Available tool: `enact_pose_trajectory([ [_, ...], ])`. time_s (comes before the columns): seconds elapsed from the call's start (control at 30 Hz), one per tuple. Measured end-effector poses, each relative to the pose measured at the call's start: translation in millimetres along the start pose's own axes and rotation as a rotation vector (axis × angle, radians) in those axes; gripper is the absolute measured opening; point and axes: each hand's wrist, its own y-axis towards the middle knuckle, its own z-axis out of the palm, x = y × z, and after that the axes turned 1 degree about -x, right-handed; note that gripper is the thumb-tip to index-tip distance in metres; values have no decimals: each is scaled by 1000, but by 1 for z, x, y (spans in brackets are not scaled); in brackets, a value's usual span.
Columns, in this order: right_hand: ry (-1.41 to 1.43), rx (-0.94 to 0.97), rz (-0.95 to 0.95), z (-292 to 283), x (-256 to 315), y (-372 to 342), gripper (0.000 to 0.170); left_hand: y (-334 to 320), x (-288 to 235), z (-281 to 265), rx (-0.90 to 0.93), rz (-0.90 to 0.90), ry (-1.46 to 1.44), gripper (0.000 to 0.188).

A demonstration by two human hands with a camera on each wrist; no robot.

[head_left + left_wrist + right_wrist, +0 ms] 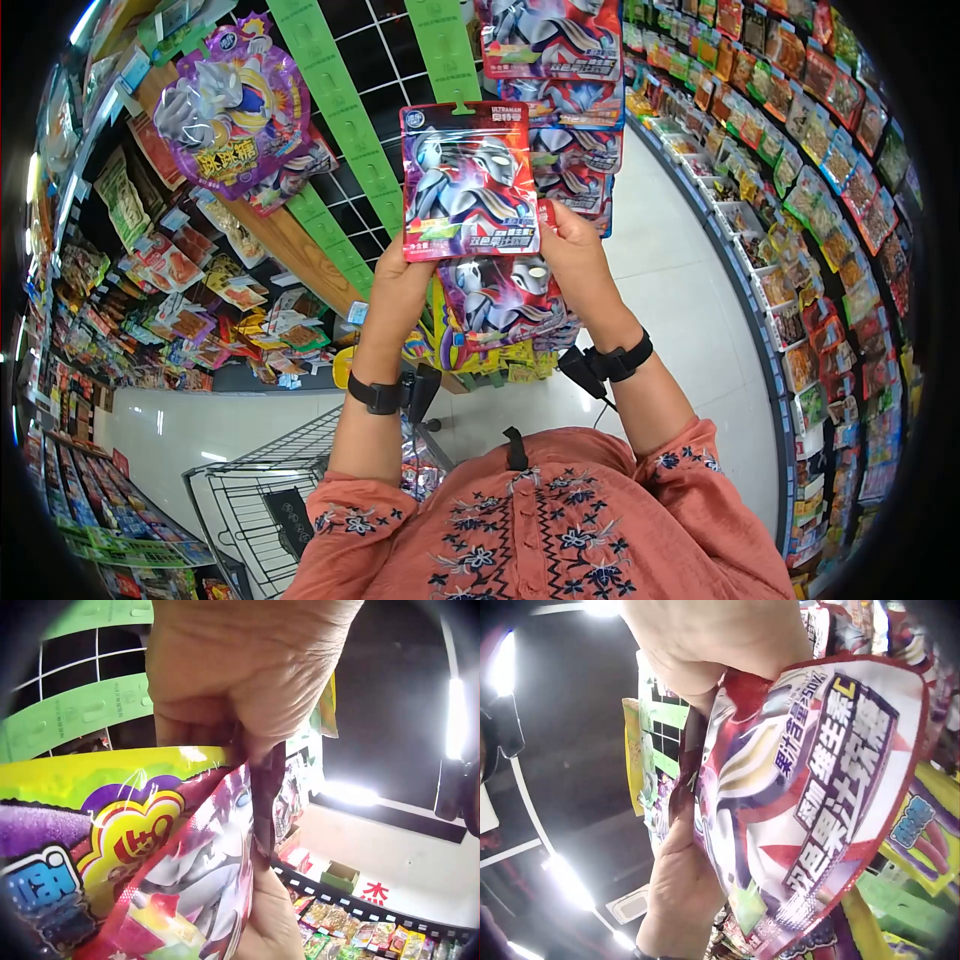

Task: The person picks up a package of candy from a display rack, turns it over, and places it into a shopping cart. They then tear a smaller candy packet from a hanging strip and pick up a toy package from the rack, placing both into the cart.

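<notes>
A red and purple Ultraman candy pouch [470, 185] is held upright between both hands, its top at a green hanging strip [445, 60]. The left hand [400, 285] pinches its lower left corner; the right hand [578, 262] grips its lower right edge, thumb in front. Just below, a similar pouch [505, 295] hangs. In the left wrist view the left hand [247, 667] holds the pouch [214, 862] beside a yellow packet [112, 825]. The right wrist view shows the right hand [720, 637] at the edge of the pouch [795, 802]. The fingers behind it are mostly hidden.
More Ultraman pouches [575, 100] hang at the upper right of the strip, a purple packet [235, 110] at the upper left. A wire shopping cart [245, 500] stands at the lower left. Shelves of snacks [800, 150] line the right, across the tiled floor [680, 290].
</notes>
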Motion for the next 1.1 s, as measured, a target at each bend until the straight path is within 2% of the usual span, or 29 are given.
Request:
enact_pose_trajectory([
  [0.1, 66, 9, 16, 2, 1, 0, 21, 5, 2, -1, 8, -33, -25, 32],
  [0.2, 72, 0, 40, 5, 1, 1, 21, 6, 11, 10, -106, 0, -98, 32],
  [0.23, 64, -7, 61, 5, 0, 1, 21, 7, 17, 8, -93, 4, -125, 33],
  [0.37, 9, -25, 12, 9, -7, 1, 20, 2, 26, 11, -145, 39, -57, 31],
  [0.47, -140, -11, 26, -4, -36, 6, 20, -6, 42, 4, -129, -56, -174, 28],
  [0.5, -105, -20, 47, -1, -36, 3, 20, -11, 47, 0, -151, -82, -159, 21],
  [0.6, -55, -104, 50, 8, -27, -2, 22, -39, 59, -36, -262, -228, 57, 20],
  [0.63, -133, -107, 43, 3, -29, 0, 23, -50, 53, -44, -347, -254, -15, 24],
  [0.67, -209, -107, 40, -4, -32, 2, 25, -64, 60, -68, -383, -238, 60, 26],
  [0.7, -145, -82, 60, -7, -32, 1, 27, -78, 62, -90, -432, -215, 167, 27],
  [0.73, -78, -59, 76, -9, -30, 2, 28, -94, 69, -118, -411, -212, 207, 27],
  [0.77, -53, -54, 80, -11, -32, 5, 29, -108, 59, -138, -412, -315, 260, 28],
  [0.83, -12, -47, 90, -17, -36, 11, 29, -138, 62, -179, -433, -382, 349, 29],
  [0.93, -42, -83, 80, -20, -36, 13, 28, -191, 93, -239, -432, -529, 473, 30],
  [1.07, -69, -81, 92, -33, -38, 14, 31, -268, 149, -272, -380, -724, 733, 32],
  [1.1, -43, -94, 87, -34, -39, 15, 33, -288, 167, -275, -337, -675, 883, 34],
])
